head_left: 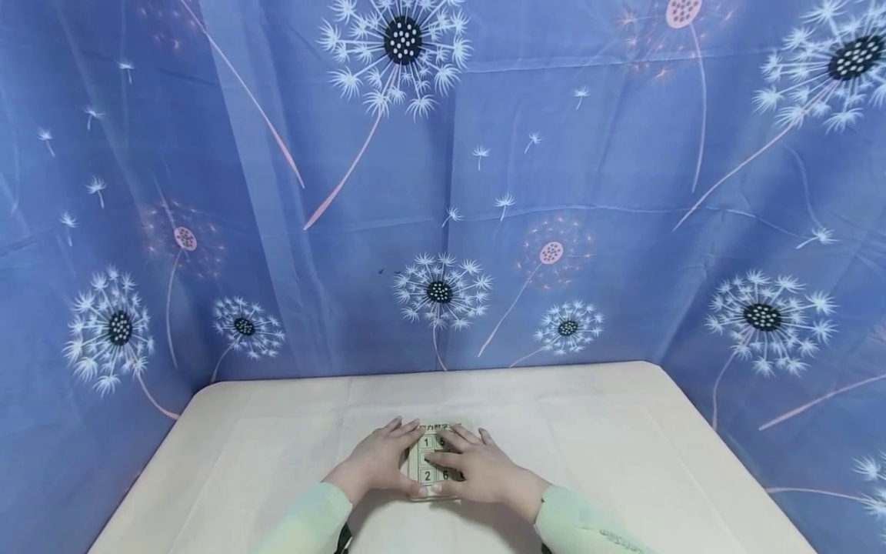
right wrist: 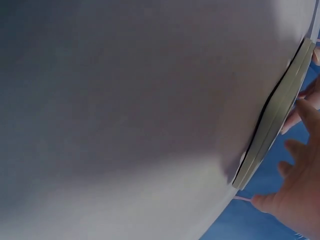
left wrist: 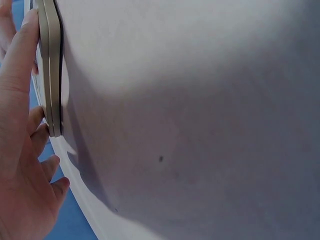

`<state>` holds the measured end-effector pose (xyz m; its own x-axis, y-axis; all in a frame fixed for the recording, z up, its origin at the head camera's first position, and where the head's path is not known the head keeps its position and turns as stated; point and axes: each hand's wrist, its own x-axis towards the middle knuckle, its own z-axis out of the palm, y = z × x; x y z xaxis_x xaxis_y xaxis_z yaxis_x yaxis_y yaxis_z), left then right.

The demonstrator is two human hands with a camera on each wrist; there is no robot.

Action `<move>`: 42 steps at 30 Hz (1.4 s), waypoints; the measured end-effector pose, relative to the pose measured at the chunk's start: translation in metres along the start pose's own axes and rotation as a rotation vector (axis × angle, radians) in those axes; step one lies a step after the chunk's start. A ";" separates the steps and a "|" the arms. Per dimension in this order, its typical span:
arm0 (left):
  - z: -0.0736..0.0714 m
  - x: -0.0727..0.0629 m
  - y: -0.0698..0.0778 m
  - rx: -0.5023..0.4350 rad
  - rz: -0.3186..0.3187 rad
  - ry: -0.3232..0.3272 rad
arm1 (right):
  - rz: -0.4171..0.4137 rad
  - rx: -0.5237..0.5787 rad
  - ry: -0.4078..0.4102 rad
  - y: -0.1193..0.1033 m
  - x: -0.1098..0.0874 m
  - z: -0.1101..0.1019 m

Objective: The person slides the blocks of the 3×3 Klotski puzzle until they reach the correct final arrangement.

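Observation:
A cream number slide puzzle (head_left: 427, 476) lies on the table in the head view, its tiles marked with black digits such as 1, 2 and 6. My left hand (head_left: 379, 459) holds it by the left side, fingers at the upper edge and thumb at the lower left corner. Over its right half is my right hand (head_left: 484, 469), index finger stretched across the tiles and thumb at the lower edge, hiding several tiles. In the left wrist view the puzzle's side edge (left wrist: 55, 75) shows beside the left thumb. Right fingers (right wrist: 294, 150) overlap the puzzle's face side in the right wrist view.
The pale table (head_left: 291, 431) has rounded back corners. A blue cloth (head_left: 360, 308) printed with dandelions hangs behind it and along both sides. Light green sleeves (head_left: 311, 519) cover both forearms.

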<state>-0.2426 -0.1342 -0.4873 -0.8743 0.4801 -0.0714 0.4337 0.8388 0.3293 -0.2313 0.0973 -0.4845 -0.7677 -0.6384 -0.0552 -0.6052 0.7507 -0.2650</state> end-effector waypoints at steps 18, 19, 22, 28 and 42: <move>-0.001 -0.001 0.003 -0.012 -0.004 0.004 | -0.022 -0.015 0.016 0.010 -0.017 -0.004; -0.001 -0.001 0.004 -0.010 -0.004 0.003 | -0.032 -0.017 0.013 0.008 -0.018 -0.003; -0.001 -0.001 0.004 -0.009 -0.008 0.003 | -0.051 -0.031 0.005 0.003 -0.020 0.000; -0.001 -0.001 0.004 0.000 -0.009 0.016 | -0.054 -0.057 -0.008 -0.002 -0.023 0.004; -0.001 0.000 0.002 0.005 -0.009 0.002 | 0.005 -0.037 0.012 -0.005 -0.006 0.001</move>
<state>-0.2416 -0.1329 -0.4861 -0.8786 0.4721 -0.0722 0.4270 0.8442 0.3242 -0.2233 0.0969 -0.4835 -0.7729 -0.6329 -0.0451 -0.6087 0.7596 -0.2291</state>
